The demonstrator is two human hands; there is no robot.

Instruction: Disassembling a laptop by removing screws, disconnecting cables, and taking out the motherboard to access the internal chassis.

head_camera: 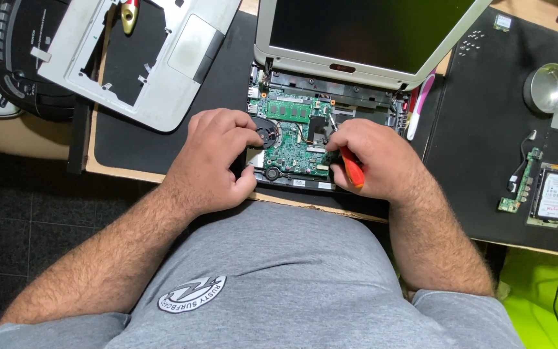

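An opened small laptop (pixel 369 77) lies on a black mat, its green motherboard (pixel 292 139) exposed below the tilted screen (pixel 363 29). My left hand (pixel 217 161) rests on the laptop's left side, fingers curled over the edge next to the round fan (pixel 267 132). My right hand (pixel 372 161) grips a screwdriver with a red-orange handle (pixel 352 169); its metal shaft points up onto the board near the hinge area.
The removed silver palmrest cover (pixel 150 52) lies at the upper left. On the right mat sit a round metal dish (pixel 548 87), a small green circuit board (pixel 518 184) and a hard drive (pixel 553 194). A pink and white tool (pixel 419 106) lies beside the laptop.
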